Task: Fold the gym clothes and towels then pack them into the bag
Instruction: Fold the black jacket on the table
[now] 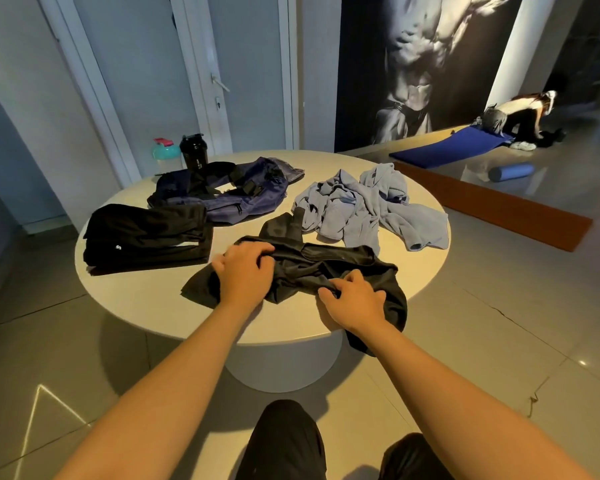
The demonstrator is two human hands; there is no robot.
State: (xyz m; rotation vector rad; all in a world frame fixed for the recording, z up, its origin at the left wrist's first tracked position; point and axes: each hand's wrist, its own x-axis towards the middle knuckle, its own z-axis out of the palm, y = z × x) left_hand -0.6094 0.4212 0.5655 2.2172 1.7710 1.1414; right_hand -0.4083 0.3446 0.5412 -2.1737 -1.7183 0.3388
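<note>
Black garment (312, 268) lies crumpled under both hands, left hand (245, 271) and right hand (355, 299) each gripping its fabric.

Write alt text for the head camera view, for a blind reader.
The left hand and right hand grip a crumpled black garment on a round white table. Behind lie a folded black garment, a navy bag and crumpled light-blue towels.

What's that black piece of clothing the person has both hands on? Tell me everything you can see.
The black garment is thin, slightly shiny fabric, crumpled and not yet folded. It lies on the near side of the round table, its right end hanging over the edge. The left hand and right hand each grip a bunch of it.
</note>
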